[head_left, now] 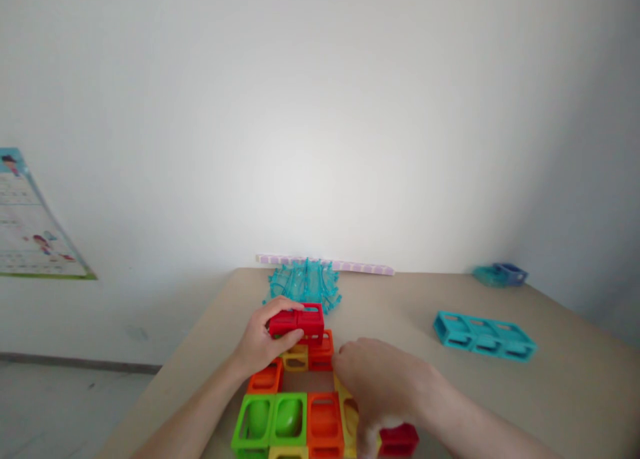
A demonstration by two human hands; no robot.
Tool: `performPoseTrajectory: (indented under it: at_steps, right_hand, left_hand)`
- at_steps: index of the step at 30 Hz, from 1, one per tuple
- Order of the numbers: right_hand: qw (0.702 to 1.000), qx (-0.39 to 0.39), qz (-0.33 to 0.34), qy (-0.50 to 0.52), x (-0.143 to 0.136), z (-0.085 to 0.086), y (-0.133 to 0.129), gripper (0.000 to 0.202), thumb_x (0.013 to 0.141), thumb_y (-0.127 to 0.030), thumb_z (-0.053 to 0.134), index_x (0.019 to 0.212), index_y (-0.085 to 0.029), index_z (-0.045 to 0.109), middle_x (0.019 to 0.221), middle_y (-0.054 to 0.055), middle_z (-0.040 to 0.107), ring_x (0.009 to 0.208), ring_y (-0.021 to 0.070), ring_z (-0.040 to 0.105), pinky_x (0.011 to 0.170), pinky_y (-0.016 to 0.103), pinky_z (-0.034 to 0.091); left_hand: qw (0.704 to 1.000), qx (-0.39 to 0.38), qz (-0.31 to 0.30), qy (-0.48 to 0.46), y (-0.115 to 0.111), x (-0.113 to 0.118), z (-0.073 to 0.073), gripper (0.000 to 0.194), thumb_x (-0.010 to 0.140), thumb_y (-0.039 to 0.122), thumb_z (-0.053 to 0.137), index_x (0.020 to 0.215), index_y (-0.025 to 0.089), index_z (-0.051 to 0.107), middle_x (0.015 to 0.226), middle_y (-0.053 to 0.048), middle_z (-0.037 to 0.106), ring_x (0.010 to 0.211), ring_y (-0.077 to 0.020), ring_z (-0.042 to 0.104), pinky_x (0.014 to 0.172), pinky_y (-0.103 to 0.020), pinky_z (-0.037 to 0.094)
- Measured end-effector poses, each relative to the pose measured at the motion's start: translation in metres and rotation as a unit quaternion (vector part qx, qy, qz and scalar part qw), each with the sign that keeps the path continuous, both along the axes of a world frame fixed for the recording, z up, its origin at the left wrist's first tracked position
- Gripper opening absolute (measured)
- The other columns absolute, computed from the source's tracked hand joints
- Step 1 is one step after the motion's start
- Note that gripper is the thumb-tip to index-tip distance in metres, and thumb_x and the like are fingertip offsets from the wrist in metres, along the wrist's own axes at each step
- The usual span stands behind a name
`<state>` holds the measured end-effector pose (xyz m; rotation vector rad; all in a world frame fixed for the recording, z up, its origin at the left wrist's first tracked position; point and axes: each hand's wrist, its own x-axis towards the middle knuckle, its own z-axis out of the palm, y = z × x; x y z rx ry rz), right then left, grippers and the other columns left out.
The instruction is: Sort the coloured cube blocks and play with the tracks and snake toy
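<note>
My left hand (263,336) is closed around a red hollow block piece (303,320), two cubes long, with fingers on top and thumb at the near side. That piece is at the far end of a ring of open-sided plastic blocks. My right hand (383,382) is curled down over the ring's right side, against a yellow block (350,412); its fingertips are hidden. Green blocks (289,419) and an orange block (325,422) form the near side. More orange blocks (266,378) are at the left. A dark red block (399,439) shows under my right wrist.
A teal three-cube piece (484,337) lies to the right on the table (400,312). Translucent teal curved pieces (305,282) are at the back, before a patterned strip (365,268) by the wall. A dark blue block (511,274) stands in the far right corner.
</note>
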<state>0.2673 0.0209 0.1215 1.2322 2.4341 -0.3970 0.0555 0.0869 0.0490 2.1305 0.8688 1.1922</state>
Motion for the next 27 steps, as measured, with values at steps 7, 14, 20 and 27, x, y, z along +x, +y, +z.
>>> performPoseTrajectory:
  at_steps: [7, 14, 20, 27]
  right_hand:
    - [0.999, 0.001, -0.011, 0.042, 0.008, 0.012, 0.002, 0.048, 0.058, -0.051, 0.079, 0.09, -0.016, 0.075, 0.077, 0.007, 0.072, 0.067, 0.0225, 0.066, 0.054, 0.025, 0.04]
    - [0.987, 0.092, -0.131, 0.017, 0.048, 0.051, -0.008, 0.036, 0.06, -0.044, 0.078, 0.084, -0.018, 0.076, 0.077, 0.007, 0.072, 0.066, 0.0235, 0.066, 0.049, 0.025, 0.035]
    - [0.994, 0.055, -0.051, -0.075, 0.015, 0.028, -0.029, 0.045, 0.05, -0.037, 0.085, 0.088, -0.013, 0.076, 0.08, 0.014, 0.074, 0.075, 0.033, 0.07, 0.062, 0.033, 0.049]
    - [0.994, 0.039, -0.034, -0.097, -0.005, 0.019, -0.03, 0.034, 0.056, -0.017, 0.081, 0.09, -0.015, 0.076, 0.082, 0.014, 0.074, 0.081, 0.0313, 0.071, 0.068, 0.032, 0.051]
  left_hand:
    - [1.0, 0.003, 0.002, 0.008, -0.001, 0.001, 0.003, 0.025, 0.078, 0.025, 0.064, 0.103, 0.021, 0.062, 0.099, -0.004, 0.063, 0.09, -0.0185, 0.061, 0.083, -0.03, 0.046]
    - [1.0, 0.011, 0.001, 0.003, -0.001, 0.001, 0.002, 0.026, 0.078, 0.025, 0.065, 0.104, 0.022, 0.063, 0.1, -0.004, 0.063, 0.09, -0.018, 0.061, 0.082, -0.029, 0.046]
    - [1.0, 0.006, 0.001, 0.002, 0.0, 0.0, -0.001, 0.026, 0.079, 0.027, 0.065, 0.104, 0.021, 0.062, 0.1, -0.004, 0.063, 0.093, -0.0183, 0.061, 0.085, -0.03, 0.046]
    - [1.0, 0.001, 0.011, 0.01, 0.0, 0.0, -0.001, 0.027, 0.08, 0.032, 0.065, 0.104, 0.02, 0.062, 0.1, -0.005, 0.063, 0.091, -0.0193, 0.061, 0.085, -0.031, 0.047]
